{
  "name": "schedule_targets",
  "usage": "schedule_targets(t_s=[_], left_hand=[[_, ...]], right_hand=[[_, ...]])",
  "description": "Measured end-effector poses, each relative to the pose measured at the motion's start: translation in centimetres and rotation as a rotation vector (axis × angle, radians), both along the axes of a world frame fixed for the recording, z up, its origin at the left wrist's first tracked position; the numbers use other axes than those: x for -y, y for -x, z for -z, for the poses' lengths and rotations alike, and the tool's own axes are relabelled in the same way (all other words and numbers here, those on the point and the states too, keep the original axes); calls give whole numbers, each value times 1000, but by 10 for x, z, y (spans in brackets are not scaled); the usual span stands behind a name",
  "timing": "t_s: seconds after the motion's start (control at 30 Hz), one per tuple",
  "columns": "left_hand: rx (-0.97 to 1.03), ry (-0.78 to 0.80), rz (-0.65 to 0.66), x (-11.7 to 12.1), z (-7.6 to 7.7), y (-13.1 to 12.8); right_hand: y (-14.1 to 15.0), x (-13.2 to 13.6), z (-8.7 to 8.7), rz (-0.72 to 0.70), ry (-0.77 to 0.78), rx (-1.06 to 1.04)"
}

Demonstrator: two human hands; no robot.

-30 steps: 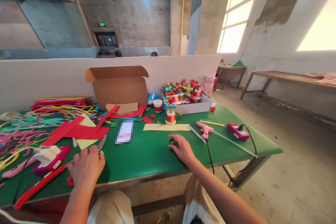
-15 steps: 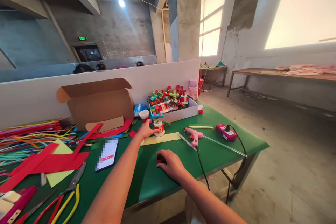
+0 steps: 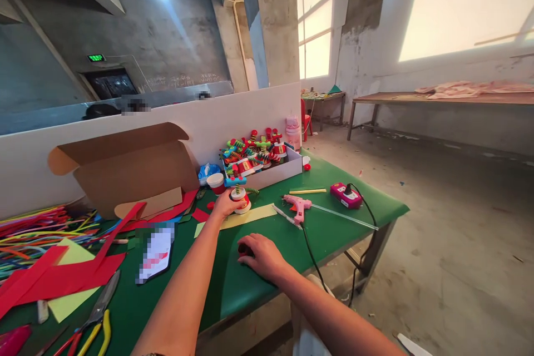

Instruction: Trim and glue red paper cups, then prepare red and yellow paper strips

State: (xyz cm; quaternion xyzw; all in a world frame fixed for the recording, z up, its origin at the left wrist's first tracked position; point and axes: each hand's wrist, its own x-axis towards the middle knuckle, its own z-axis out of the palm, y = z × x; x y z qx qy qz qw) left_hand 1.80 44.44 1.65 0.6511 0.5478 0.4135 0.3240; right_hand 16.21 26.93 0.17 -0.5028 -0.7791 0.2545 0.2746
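Note:
My left hand (image 3: 224, 205) is closed on a red and white paper-cup toy (image 3: 240, 194) with a blue tube on top and a green coil at its side. The toy sits at the far edge of a pale yellow strip (image 3: 254, 215) on the green table. Nearer to me, my right hand (image 3: 266, 257) rests low over the tabletop, its fingers curled round a small dark red round piece (image 3: 242, 249), mostly hidden. To its right lies a pink glue gun (image 3: 299, 208) with a clear glue stick in its back.
Behind the toy stand a cup (image 3: 216, 182) and a white box (image 3: 277, 173) of similar toys. A cardboard box (image 3: 133, 164), phone (image 3: 157, 253), shears (image 3: 102, 303), red strips (image 3: 79, 278) and pipe cleaners (image 3: 37, 228) crowd the left. A pink power socket (image 3: 346, 196) lies at right.
The view has swung to the right, so the table appears further left. My left fingers now reach across the cup's front, covering its label. My right hand keeps its curled grip.

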Motion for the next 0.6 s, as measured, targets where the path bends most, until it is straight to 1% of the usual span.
schedule_targets(t_s=[0.1, 0.23, 0.27, 0.37, 0.43, 0.47, 0.6], left_hand=[[88, -29, -25, 6, -7, 4], [264, -55, -34, 21, -20, 22], [314, -51, -23, 27, -24, 28], [437, -25, 14, 45, -31, 47], [511, -1, 41, 54, -32, 60], [580, 12, 65, 58, -30, 66], [1010, 111, 245, 61, -20, 90]], right_hand=[[1, -1, 3, 44, 8, -52], [2, -2, 5, 193, 37, -88], [2, -3, 5, 203, 34, -83], [2, -2, 3, 174, 11, -64], [2, -1, 1, 165, 12, -51], [2, -1, 0, 166, 17, -46], [3, -1, -3, 161, 50, -16]])
